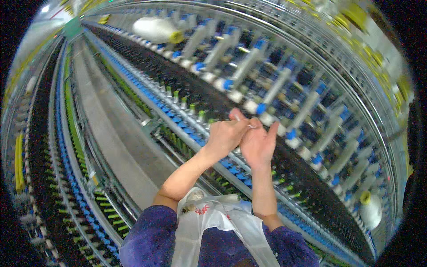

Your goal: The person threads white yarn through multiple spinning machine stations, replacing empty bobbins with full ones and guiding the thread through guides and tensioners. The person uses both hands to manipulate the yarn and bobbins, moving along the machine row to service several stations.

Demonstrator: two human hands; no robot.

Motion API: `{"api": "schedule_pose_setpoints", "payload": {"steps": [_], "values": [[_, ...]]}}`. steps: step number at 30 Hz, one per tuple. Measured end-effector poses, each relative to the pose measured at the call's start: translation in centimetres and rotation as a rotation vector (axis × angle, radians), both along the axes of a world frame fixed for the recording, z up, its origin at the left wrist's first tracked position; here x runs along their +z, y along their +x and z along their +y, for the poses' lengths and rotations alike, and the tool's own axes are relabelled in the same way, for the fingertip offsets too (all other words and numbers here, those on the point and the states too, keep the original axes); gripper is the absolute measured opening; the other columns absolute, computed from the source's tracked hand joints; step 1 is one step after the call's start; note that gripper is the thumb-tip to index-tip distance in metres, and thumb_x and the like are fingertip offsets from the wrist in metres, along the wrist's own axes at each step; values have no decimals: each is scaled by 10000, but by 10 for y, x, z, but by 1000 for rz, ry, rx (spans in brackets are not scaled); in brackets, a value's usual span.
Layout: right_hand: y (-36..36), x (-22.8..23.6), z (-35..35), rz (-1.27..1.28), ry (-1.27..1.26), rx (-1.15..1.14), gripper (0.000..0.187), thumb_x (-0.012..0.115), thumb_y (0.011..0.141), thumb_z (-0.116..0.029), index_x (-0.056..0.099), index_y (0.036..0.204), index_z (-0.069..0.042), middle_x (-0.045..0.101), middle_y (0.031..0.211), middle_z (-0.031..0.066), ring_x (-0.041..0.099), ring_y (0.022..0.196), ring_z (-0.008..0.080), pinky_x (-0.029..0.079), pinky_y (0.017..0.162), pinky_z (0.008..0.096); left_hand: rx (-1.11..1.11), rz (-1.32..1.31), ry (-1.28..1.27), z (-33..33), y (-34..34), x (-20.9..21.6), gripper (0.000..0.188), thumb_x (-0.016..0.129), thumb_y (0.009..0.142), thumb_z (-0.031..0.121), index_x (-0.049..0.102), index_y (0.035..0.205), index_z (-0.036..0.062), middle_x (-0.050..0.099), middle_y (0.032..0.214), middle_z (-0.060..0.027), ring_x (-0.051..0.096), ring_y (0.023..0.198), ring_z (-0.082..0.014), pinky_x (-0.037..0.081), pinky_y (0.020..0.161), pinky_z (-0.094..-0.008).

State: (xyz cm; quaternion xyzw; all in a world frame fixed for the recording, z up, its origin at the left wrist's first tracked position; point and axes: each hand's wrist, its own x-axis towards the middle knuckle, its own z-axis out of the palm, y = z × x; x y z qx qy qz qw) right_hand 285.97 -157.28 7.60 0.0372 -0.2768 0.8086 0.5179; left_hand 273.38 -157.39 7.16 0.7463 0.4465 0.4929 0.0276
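Both hands meet in front of the long spinning frame point(284, 111): the left hand point(224, 135) and right hand point(258, 142) touch, fingers curled and pinched on a thin white thread point(250, 126) between them. A white plastic bag point(213, 222) hangs below the hands. Left of the frame, the grey aisle floor point(106, 133) runs open to the far end.

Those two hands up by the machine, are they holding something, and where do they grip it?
The left hand and right hand meet, fingertips pinching a thin white thread between them. It is too small to tell which part.
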Motion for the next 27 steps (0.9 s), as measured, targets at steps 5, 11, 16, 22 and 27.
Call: {"api": "schedule_pose_setpoints", "payload": {"steps": [5, 11, 16, 22, 27], "values": [[-126, -46, -27, -970, 291, 122, 495, 581, 927, -359, 484, 1288, -35, 536, 1271, 91, 579, 1100, 228, 481, 901, 365, 401, 192, -288, -74, -211, -81, 52, 582, 787, 106, 550, 774, 67, 591, 630, -172, 600, 607, -390, 472, 538, -478], [-243, -70, -9, -1007, 38, 156, 342, 581, 937, -302, 606, 1122, -15, 639, 1137, 104, 672, 928, 216, 527, 784, 313, -623, 386, -1585, -212, -331, -234, 237, 595, 778, 188, 668, 901, -2, 694, 827, -104, 656, 748, -280, 508, 671, -429], [-325, -72, 23, -1012, 148, 295, 327, 587, 933, -311, 622, 1087, -25, 666, 1075, 93, 664, 919, 195, 512, 772, 307, -492, 264, -1538, -230, -342, -332, 257, 604, 800, 215, 649, 963, 21, 685, 893, -115, 652, 800, -299, 511, 688, -432], [-390, -77, 102, -1145, 181, 232, 332, 575, 940, -325, 616, 1099, -37, 665, 1082, 88, 655, 919, 163, 509, 787, 297, -525, 311, -1455, -125, -499, -303, 291, 616, 827, 247, 626, 1038, 48, 673, 972, -128, 647, 863, -321, 514, 708, -435], [-454, -40, 207, -1170, 249, 63, 276, 585, 939, -264, 630, 1061, -21, 680, 999, 86, 661, 867, 162, 510, 756, 286, -136, 634, -526, 82, -609, -130, 230, 615, 861, 244, 637, 986, 51, 658, 878, -171, 634, 828, -365, 518, 693, -445]]}}
